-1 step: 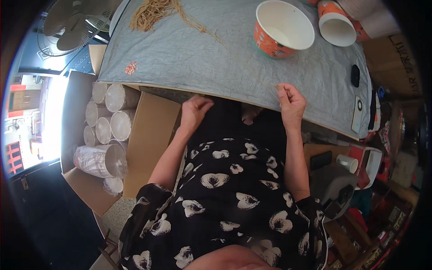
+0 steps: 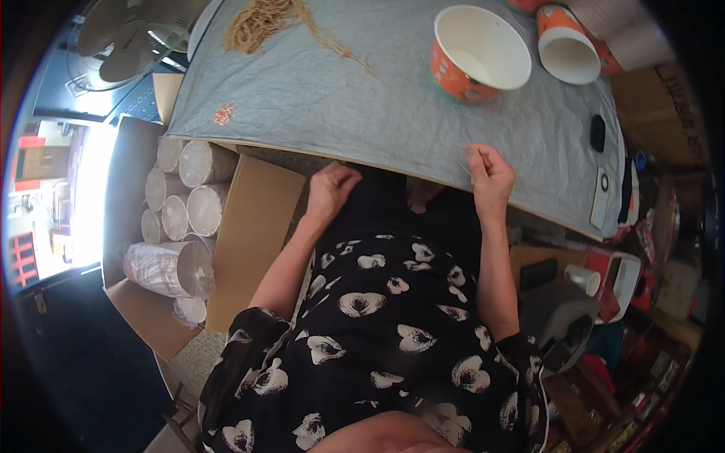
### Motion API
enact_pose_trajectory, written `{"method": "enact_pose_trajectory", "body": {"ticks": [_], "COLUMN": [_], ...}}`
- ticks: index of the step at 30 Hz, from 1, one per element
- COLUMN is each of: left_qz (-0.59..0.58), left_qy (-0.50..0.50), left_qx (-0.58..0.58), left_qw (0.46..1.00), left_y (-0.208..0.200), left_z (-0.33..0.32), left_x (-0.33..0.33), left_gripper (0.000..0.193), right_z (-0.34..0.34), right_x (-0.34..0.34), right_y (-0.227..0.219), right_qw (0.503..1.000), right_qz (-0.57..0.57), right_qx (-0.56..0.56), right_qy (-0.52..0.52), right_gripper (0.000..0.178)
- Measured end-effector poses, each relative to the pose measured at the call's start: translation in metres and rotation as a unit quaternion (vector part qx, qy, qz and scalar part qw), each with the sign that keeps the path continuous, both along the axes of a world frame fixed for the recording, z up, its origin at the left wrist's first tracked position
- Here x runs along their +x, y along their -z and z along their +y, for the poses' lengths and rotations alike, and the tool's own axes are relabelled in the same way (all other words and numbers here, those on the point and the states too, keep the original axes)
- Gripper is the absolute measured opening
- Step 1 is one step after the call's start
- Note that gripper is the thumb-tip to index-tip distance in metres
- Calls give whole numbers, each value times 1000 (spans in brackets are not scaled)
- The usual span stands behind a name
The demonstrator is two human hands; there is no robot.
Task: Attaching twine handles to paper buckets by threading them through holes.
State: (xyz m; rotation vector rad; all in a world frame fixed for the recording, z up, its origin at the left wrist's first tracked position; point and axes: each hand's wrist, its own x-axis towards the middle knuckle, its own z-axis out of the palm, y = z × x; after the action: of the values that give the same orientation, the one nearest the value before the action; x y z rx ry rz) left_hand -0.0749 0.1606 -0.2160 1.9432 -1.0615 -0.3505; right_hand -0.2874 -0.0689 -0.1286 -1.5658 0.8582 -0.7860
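My right hand (image 2: 492,181) is closed in a pinch at the table's front edge, with a thin tan string (image 2: 404,98) at its fingertips. The string runs up and left across the grey-covered table (image 2: 302,98) to a loose tan bundle of cord (image 2: 258,26), with a knotted stretch (image 2: 332,41) between. My left hand (image 2: 332,192) hangs just off the front edge, above my lap, thumb and fingers pressed together. Whatever it may hold is too small to make out. A large orange-patterned paper tub (image 2: 461,84) with a white inside stands beyond my right hand.
More orange paper tubs (image 2: 568,59) lie at the far right. A black object (image 2: 597,133) and a pale strip (image 2: 601,195) rest near the right edge. To the left, an opened carton (image 2: 253,226) holds wrapped cup stacks (image 2: 205,162). A fan (image 2: 124,49) stands far left.
The whole view has shifted very slightly. Both hands keep nearly the same place and the same pinched shape, and the string still runs to my right hand.
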Motion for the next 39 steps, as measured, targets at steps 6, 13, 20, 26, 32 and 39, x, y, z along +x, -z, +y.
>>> {"method": "enact_pose_trajectory", "body": {"ticks": [6,13,20,26,32,39], "left_qz": [-57,454,358,-46,-167,-223], "left_qy": [-58,-112,-66,-252,-274,-177], "left_qx": [55,-17,-5,15,135,-25], "left_qw": [995,884,931,967,937,958], "left_y": [74,73,-80,-127,-118,-137], "left_z": [13,52,70,60,51,-10], "left_x": [6,37,83,177,216,135], "left_gripper": [14,14,16,19,21,29], "right_z": [-10,-17,-20,-17,-13,3], "right_x": [2,11,10,4,2,23], "right_y": [19,12,19,18,10,-35], "right_qw": [1000,997,998,998,997,998], "right_qz": [-3,-30,-21,-12,2,-63], "right_qx": [7,75,56,67,77,19], "right_qy": [16,15,3,2,1,10], "right_gripper": [14,14,14,14,14,10]}}
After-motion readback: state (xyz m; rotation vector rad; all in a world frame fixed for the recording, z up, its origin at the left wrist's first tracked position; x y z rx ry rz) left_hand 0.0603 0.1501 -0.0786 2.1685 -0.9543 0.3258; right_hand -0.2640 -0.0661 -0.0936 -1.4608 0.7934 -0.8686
